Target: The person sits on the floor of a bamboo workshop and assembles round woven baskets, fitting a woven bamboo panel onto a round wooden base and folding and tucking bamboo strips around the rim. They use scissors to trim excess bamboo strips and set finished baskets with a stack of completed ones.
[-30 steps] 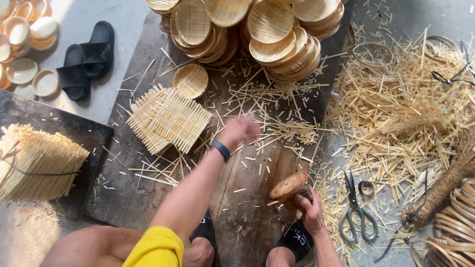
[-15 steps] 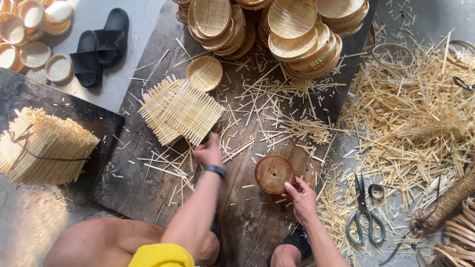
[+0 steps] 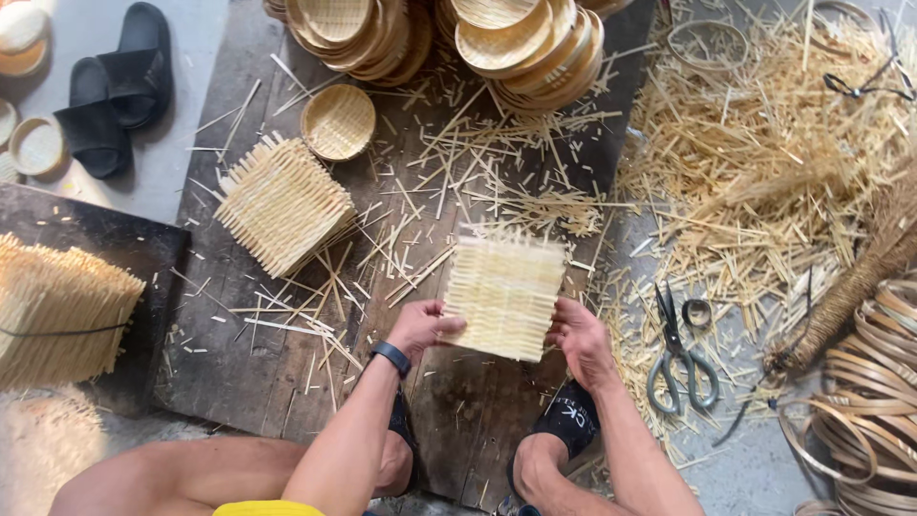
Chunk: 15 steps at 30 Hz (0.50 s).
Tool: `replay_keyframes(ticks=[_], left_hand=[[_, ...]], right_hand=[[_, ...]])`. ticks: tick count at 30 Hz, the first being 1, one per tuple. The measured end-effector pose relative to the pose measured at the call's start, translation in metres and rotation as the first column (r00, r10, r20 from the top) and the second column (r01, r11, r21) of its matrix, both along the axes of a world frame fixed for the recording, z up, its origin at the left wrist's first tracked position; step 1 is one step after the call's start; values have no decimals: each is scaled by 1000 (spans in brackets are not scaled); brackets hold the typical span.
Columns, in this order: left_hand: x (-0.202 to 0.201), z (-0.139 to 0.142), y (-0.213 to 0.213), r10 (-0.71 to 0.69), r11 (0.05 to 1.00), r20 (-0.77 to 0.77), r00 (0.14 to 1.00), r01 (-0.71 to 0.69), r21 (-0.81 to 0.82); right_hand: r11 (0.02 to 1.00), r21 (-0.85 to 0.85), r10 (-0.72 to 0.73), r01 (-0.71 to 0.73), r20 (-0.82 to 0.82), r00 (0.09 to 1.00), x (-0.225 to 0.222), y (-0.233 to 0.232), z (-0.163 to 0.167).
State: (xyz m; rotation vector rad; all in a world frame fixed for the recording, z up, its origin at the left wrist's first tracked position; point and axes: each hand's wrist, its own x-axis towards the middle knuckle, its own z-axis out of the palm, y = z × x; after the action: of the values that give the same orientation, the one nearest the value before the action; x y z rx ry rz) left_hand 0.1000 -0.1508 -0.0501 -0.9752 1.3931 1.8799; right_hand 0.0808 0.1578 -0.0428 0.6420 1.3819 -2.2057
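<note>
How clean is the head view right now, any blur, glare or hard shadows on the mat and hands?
Head view: soft, even daylight, no hard shadows; the woven mat held between left hand and right hand is sharp, no motion blur; pale floor at top left is bright but not blown out; slight wide-angle stretch at the edges, by the bamboo rings.

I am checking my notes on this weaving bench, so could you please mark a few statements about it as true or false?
1. Both hands hold one square woven mat. True: the left hand grips its left edge, the right hand its right edge.
2. The scissors lie left of the mat. False: they lie to its right, on the floor.
3. A stack of woven mats sits on the wooden board. True.
4. The black sandals sit on the stack of woven mats. False: they rest on the floor, upper left.
</note>
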Motion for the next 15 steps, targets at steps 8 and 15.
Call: replay_keyframes(ticks=[8,15], left_hand=[[-12,-21,16,-170,945,-71,983,142,-294],[-30,-26,28,-73,973,-176,982,32,-227]], right_hand=[[901,412,157,-133,-26,987,-3,-5,-26],[935,344,138,-86,-132,982,0,3,-36]])
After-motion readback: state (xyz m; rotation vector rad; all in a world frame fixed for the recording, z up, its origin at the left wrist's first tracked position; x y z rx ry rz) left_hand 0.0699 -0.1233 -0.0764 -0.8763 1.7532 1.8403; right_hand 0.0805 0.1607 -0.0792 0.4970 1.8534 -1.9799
